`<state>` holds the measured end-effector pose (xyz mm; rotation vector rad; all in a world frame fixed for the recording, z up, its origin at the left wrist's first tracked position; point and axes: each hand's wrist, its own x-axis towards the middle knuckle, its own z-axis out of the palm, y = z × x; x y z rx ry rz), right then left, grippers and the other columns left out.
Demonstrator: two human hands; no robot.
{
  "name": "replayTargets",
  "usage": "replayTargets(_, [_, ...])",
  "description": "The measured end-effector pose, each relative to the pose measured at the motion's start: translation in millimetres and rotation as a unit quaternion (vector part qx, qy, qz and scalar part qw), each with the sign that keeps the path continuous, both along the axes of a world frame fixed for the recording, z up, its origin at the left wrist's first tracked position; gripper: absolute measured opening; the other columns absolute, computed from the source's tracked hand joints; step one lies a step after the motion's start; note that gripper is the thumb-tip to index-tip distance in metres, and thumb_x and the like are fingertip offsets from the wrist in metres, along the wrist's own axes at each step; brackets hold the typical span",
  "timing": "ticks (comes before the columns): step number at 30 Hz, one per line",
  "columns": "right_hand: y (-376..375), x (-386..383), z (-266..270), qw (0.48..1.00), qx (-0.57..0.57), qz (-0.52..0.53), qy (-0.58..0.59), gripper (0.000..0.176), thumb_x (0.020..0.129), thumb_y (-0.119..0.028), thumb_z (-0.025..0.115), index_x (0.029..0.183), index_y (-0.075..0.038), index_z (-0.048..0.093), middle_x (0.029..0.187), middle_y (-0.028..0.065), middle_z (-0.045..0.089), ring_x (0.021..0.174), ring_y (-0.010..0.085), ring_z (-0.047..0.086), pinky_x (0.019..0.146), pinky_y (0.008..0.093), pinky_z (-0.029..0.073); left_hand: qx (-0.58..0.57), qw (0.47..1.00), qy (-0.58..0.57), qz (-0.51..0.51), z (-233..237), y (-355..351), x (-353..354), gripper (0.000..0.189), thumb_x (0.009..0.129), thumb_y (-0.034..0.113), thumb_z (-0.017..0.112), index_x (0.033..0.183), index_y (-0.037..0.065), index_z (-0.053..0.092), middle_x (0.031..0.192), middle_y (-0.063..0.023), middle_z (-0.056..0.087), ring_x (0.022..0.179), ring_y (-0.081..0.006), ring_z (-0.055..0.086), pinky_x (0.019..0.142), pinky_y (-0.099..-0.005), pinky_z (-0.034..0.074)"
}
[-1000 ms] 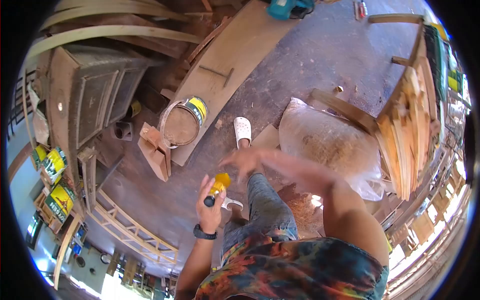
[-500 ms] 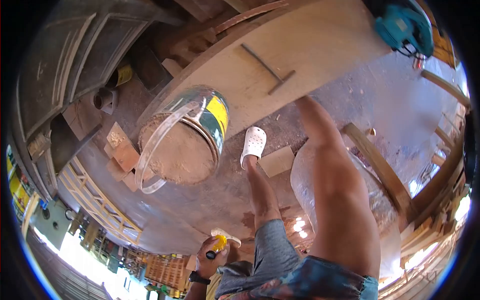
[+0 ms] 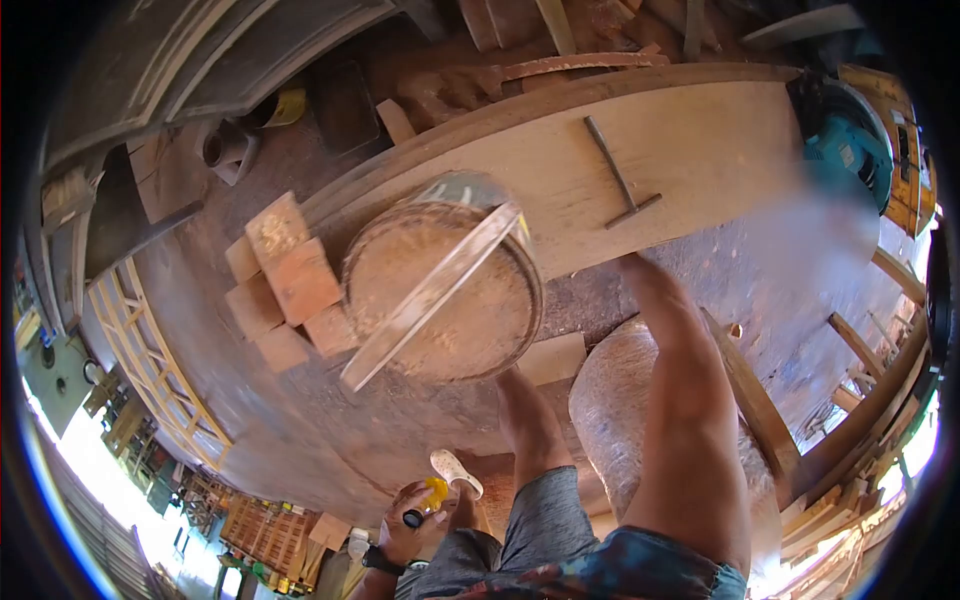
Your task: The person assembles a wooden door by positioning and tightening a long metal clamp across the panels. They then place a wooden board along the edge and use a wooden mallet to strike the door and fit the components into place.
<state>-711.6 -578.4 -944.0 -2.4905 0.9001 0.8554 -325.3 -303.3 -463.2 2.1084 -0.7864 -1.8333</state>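
My left hand (image 3: pixel 402 518), with a dark band on its wrist, is low at the left. Its fingers are closed round a small yellow thing (image 3: pixel 434 494) with a round black end, whose exact kind I cannot make out. My right arm reaches forward to the near edge of a large, light wooden board (image 3: pixel 560 140). The right hand is hidden at that edge. A T-shaped metal tool (image 3: pixel 622 180) lies on the board. Left of my right arm stands a bucket (image 3: pixel 440 290) full of something brown and powdery, its pale handle (image 3: pixel 435 295) across the top.
Several wood blocks (image 3: pixel 300 280) lie left of the bucket. A teal power saw (image 3: pixel 850 155) is at the far right end of the board. A plastic-wrapped bundle (image 3: pixel 615 390) stands beside my right arm. A wooden lattice frame (image 3: pixel 160 370) lies at the left.
My view has shifted, so the board and saw sit lower and further right. The bucket looks rounder from above and now covers my forward white clog. My left hand still holds the yellow thing.
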Motion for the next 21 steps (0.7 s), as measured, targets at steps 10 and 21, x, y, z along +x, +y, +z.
replayTargets(10, [105.3, 156.4, 187.8, 0.960, 0.250, -0.085, 0.090, 0.036, 0.088, -0.020, 0.051, 0.123, -0.011, 0.056, 0.115, 0.0194, 0.065, 0.110, 0.0327, 0.063, 0.094, 0.0565, 0.042, -0.067, 0.996, -0.053, 0.031, 69.3, 46.9, 23.1, 0.042, 0.074, 0.011, 0.081, 0.112, 0.003, 0.065, 0.120, -0.0178, 0.062, 0.115, -0.0313, 0.060, 0.097, -0.0376, 0.048])
replayTargets(21, [265.4, 340.5, 346.2, 0.973, 0.214, 0.038, 0.076, 0.044, 0.085, -0.022, 0.055, 0.119, 0.006, 0.058, 0.108, 0.0259, 0.067, 0.102, 0.0350, 0.067, 0.087, 0.0484, 0.052, -0.127, 0.976, -0.105, 0.143, 179.0, 222.9, 56.8, 0.044, 0.079, 0.027, 0.078, 0.118, 0.009, 0.066, 0.128, -0.0167, 0.057, 0.118, -0.0327, 0.055, 0.101, -0.0414, 0.043])
